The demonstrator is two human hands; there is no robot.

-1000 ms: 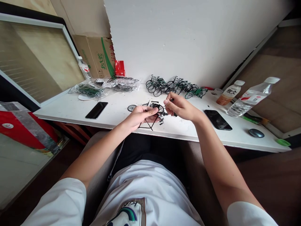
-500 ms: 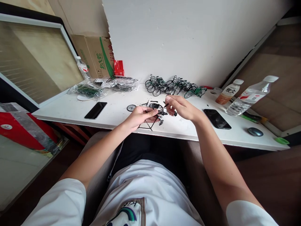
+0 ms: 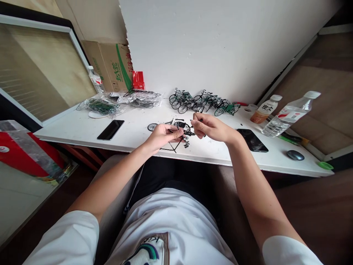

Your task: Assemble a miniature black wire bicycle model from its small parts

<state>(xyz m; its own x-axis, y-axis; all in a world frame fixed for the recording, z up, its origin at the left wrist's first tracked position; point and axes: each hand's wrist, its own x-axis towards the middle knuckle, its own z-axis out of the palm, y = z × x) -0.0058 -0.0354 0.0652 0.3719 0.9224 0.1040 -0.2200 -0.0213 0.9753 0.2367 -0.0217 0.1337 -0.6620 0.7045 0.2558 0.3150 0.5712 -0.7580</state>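
Black wire-thin metal makes up the small bicycle frame [image 3: 176,141] held just above the near edge of the white table [image 3: 82,129]; the left hand [image 3: 162,135] closes finger and thumb on the frame's upper part, its lower bars hanging below the fingers; the right hand [image 3: 211,127] touches the frame from the other side, its fingertips pinched on a tiny black part [image 3: 190,131] at the frame's top, too small to tell what it is; a loose small wheel [image 3: 152,127] lies on the table just left of the frame; a row of finished model bicycles [image 3: 202,102] stands beyond the frame against the white wall; left of the frame lies a black phone [image 3: 110,129], and farther left and back, clear bags of parts [image 3: 124,101], a cardboard box [image 3: 111,68] and a small water bottle [image 3: 95,79]; right of the frame lies a second phone [image 3: 252,140], then a tea bottle [image 3: 264,109], a large water bottle [image 3: 289,114], a dark mouse [image 3: 295,155] and a green lid [image 3: 324,165].
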